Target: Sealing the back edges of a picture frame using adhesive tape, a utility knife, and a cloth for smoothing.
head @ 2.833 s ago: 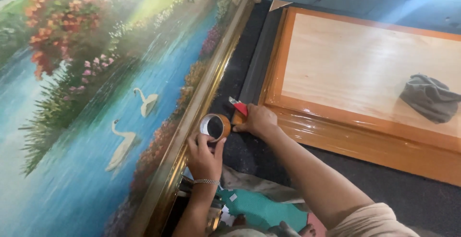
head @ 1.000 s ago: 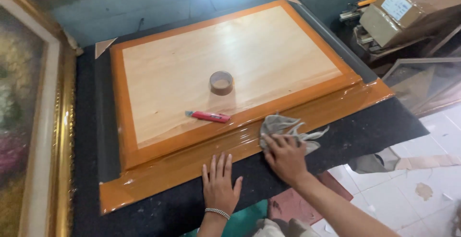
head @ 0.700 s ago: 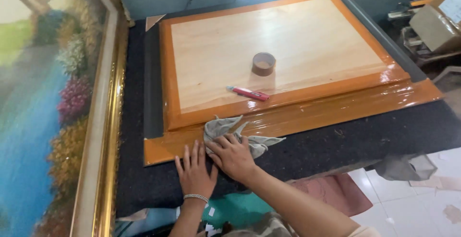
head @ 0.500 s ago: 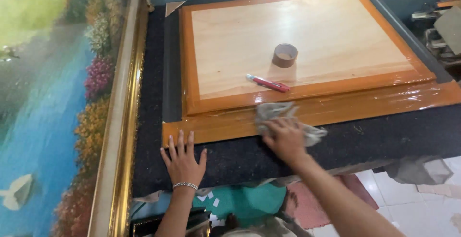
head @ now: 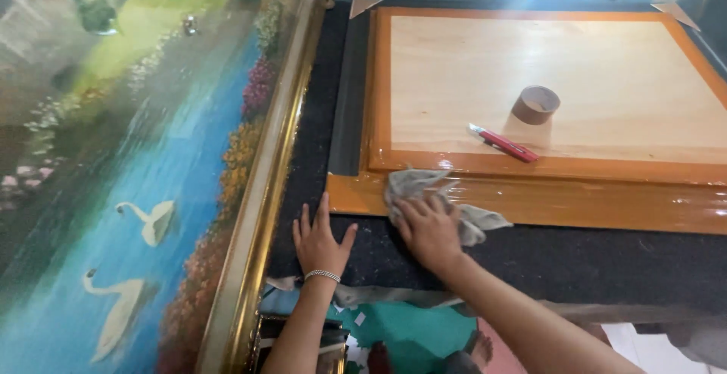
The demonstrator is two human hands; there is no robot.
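Left hand (head: 319,239) lay flat, fingers spread, on the dark mat (head: 606,264) by the painting's (head: 136,177) gold edge, gripping nothing, probably for balance. Right hand (head: 429,230) pressed a grey rag (head: 424,192) onto the frame's (head: 575,200) glossy near-left corner, palm down. Cutter (head: 503,143) and tape roll (head: 535,104) sat further right on the board.

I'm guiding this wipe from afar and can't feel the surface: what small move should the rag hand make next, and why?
Probably sweep the right hand and its grey rag rightward along the glossy orange frame edge. The rag sits at that strip's left end, and the left hand is braced flat on the dark mat.
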